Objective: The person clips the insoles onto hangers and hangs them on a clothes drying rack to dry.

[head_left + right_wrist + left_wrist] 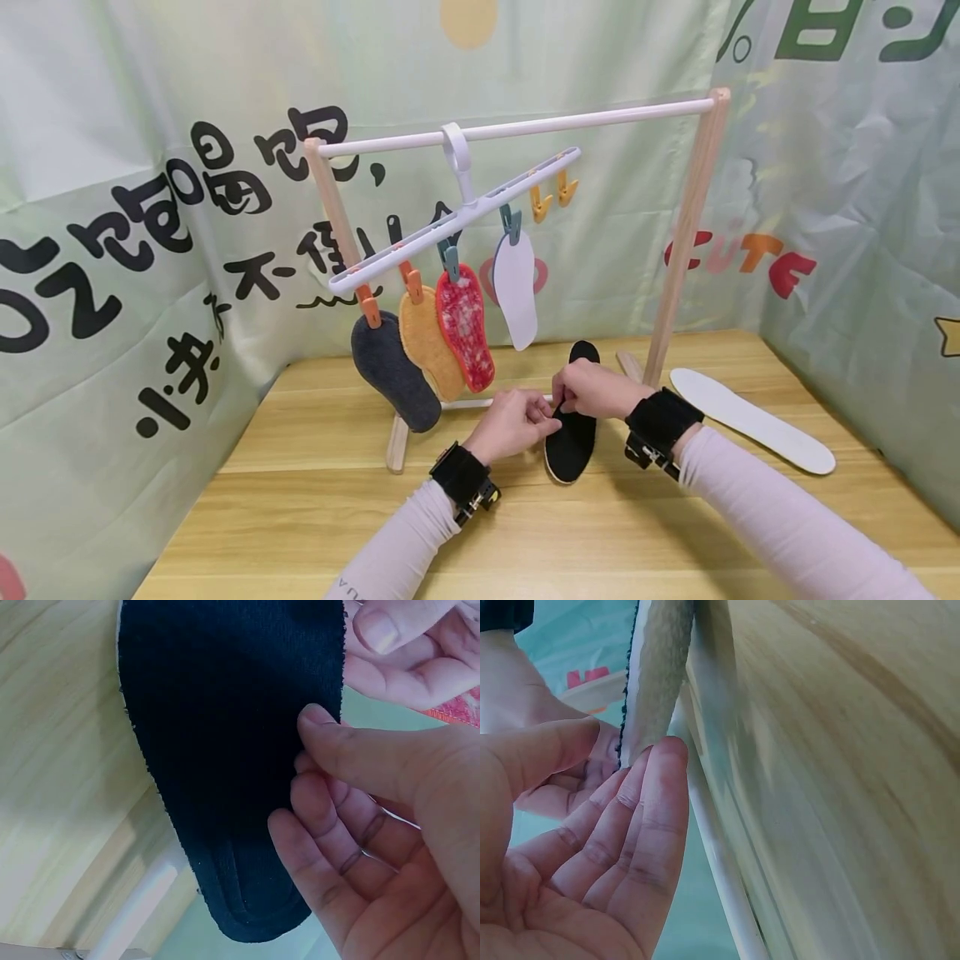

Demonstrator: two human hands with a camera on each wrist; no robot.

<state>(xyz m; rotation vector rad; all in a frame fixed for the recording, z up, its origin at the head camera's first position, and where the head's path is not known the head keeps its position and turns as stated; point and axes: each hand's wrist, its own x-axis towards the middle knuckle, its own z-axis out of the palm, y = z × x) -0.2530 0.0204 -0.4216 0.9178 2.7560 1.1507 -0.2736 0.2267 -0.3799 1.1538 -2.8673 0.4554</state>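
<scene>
A black insole with a pale, fuzzy underside is held tilted over the wooden table. My right hand pinches its left edge, the thumb lying on the black face and other fingertips close below. Beside that same edge is my left hand; its fingers are extended and their tips touch the pale underside. The left thumb stands just off the edge. Part of the insole is hidden behind the right hand in the head view.
A wooden rack bears a white bar with a tilted clip hanger. Clipped on it are a dark grey insole, a yellow insole, a red insole and a white insole. Yellow clips hang unused. Another white insole lies at right.
</scene>
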